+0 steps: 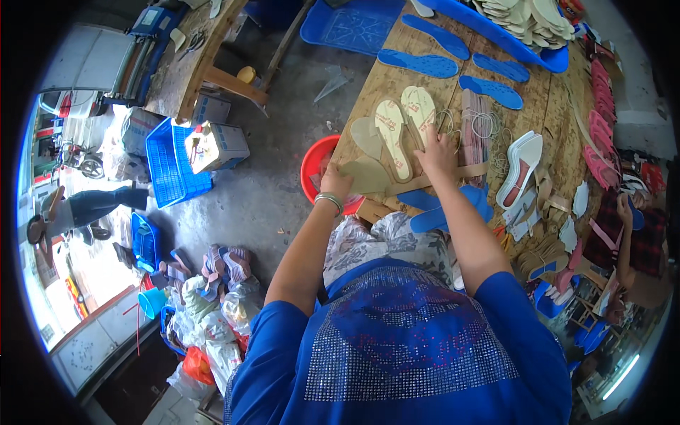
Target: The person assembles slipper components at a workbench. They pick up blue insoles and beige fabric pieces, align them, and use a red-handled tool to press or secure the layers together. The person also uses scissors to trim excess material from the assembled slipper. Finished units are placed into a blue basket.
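My left hand (336, 183), with a bangle at the wrist, is closed on the edge of a khaki sheet piece (366, 174) at the table's left edge. On the wooden table, my right hand (437, 154) has its thumb and fingers around the heel end of a cream insole (416, 105) with red marks. A second cream insole (392, 134) lies just left of it, partly over a beige piece (364, 136). A tan strap (467, 171) runs beneath my right wrist. Several blue insoles (501, 92) are spread farther back, and more blue pieces (432, 219) lie by my right forearm.
A red basin (312, 164) stands below the table's left edge. White soles (520, 166), corded strips (476, 127) and pink straps (601, 113) lie rightward. A blue tray (489, 32) of cream pieces is at the back. Another person's arm (625, 244) shows at right; someone walks (92, 212) at left.
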